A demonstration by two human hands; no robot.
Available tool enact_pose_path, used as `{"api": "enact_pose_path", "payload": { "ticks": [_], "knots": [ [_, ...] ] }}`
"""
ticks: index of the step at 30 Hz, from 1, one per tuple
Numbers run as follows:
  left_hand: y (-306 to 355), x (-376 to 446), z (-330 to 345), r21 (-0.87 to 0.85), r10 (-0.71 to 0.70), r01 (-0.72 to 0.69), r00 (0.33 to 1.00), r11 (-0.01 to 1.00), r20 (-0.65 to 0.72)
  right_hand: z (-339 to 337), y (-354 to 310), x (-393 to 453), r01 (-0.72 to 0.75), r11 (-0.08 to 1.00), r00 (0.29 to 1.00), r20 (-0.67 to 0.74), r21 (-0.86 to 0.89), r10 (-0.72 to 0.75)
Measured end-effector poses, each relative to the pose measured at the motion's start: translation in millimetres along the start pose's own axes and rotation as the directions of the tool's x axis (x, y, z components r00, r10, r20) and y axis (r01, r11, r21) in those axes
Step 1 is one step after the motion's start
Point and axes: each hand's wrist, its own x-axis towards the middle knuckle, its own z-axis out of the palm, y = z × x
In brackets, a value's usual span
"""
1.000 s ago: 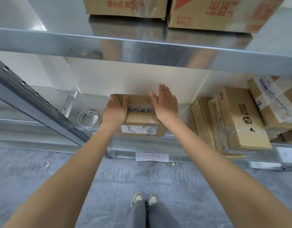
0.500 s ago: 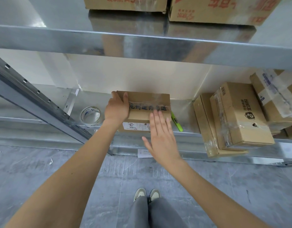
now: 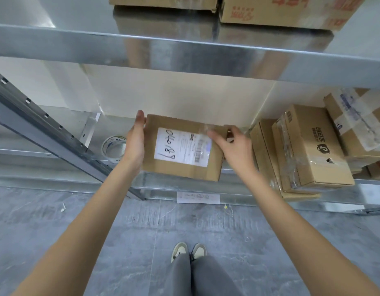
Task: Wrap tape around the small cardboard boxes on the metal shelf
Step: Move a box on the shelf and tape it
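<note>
Brown cardboard, silver metal, grey floor

The small brown cardboard box (image 3: 180, 167) bears a white paper label (image 3: 182, 147) with black handwritten digits and fine printed lines. The shiny silver metal shelf (image 3: 206, 186) mirrors tan boxes above. A clear tape roll (image 3: 113, 148) shows blue print. The mottled grey stone floor (image 3: 56, 231) lies under grey trousers (image 3: 197, 276) and cream-and-olive shoes (image 3: 189, 251).

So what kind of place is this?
Probably a parcel storeroom or packing room. Metal shelves hold taped boxes, one box has a shipping label, and a tape roll sits nearby.
</note>
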Motion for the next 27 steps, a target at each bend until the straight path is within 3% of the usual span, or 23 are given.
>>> {"api": "enact_pose_path", "payload": {
  "ticks": [3,6,8,11,13,15,17,20,24,27],
  "knots": [
    [-10,-1,9,0.237,0.032,-0.044,0.998,0.971,0.053,16,-3,23,-0.138,0.99,0.986,0.09,-0.009,0.138],
    [-28,1,18,0.26,0.056,-0.064,0.998,0.963,0.037,36,8,25,-0.22,0.972,0.957,0.172,-0.088,0.232],
    [-30,5,20,0.299,0.07,-0.078,0.997,0.951,0.036,45,11,24,-0.256,0.962,0.953,0.141,-0.092,0.267],
    [-28,13,21,0.36,0.05,-0.058,0.998,0.931,0.031,49,4,32,-0.074,0.949,0.993,0.068,-0.307,0.1],
    [-29,17,24,0.365,0.043,-0.044,0.999,0.93,0.012,51,-5,37,0.128,0.886,0.982,0.182,-0.445,-0.051],
    [-30,18,27,0.357,0.026,-0.02,1.0,0.934,-0.013,56,-8,38,0.249,0.81,0.943,0.325,-0.531,-0.076],
    [-28,18,29,0.346,0.007,0.002,1.0,0.938,-0.024,59,-11,37,0.275,0.758,0.929,0.367,-0.592,-0.051],
    [-26,17,30,0.327,-0.006,0.017,0.999,0.945,-0.035,55,-16,21,0.273,0.769,0.925,0.377,-0.578,-0.045],
    [-22,18,32,0.306,-0.047,0.051,0.999,0.951,-0.021,36,11,-62,0.469,0.704,0.874,0.395,-0.533,-0.284],
    [-18,21,33,0.322,-0.08,0.066,0.996,0.944,0.031,30,26,-83,0.487,0.694,0.865,0.402,-0.53,-0.3]
  ]
}}
